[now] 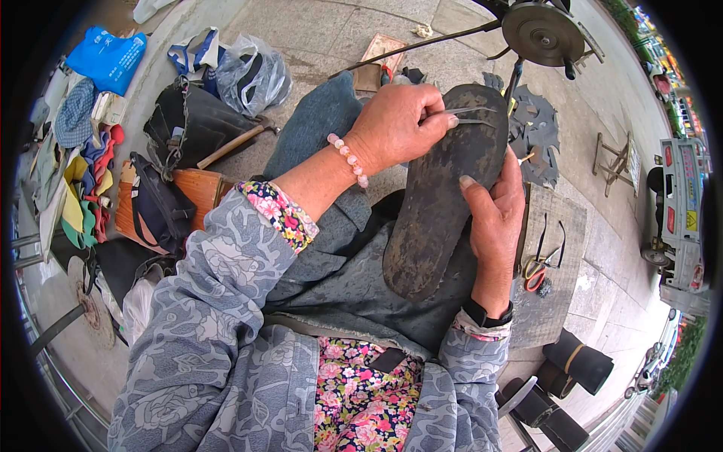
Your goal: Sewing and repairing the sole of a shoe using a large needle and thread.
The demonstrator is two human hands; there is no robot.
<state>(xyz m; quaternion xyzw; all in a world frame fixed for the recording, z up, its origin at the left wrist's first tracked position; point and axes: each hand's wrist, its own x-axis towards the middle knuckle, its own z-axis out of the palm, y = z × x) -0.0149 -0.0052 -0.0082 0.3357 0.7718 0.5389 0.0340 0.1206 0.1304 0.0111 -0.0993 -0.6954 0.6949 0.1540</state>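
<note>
A dark, worn shoe sole (440,200) stands tilted above my lap, its surface stained and scuffed. My right hand (498,207) grips its right edge, thumb on the face and the other fingers behind. In my left hand (399,124), pinched between thumb and fingers, is a pair of metal tweezers (476,113). Their two thin prongs are spread apart and point across the upper end of the sole. Whether the tips press into it I cannot tell. A dark apron (354,290) covers my lap below the sole.
Right of my lap, scissors with red handles (535,277) and eyeglasses (559,245) lie on a grey board (561,301). A hammer (230,147) rests at the left by bags. A machine with a round wheel (544,36) stands ahead, near dark cut scraps (538,124).
</note>
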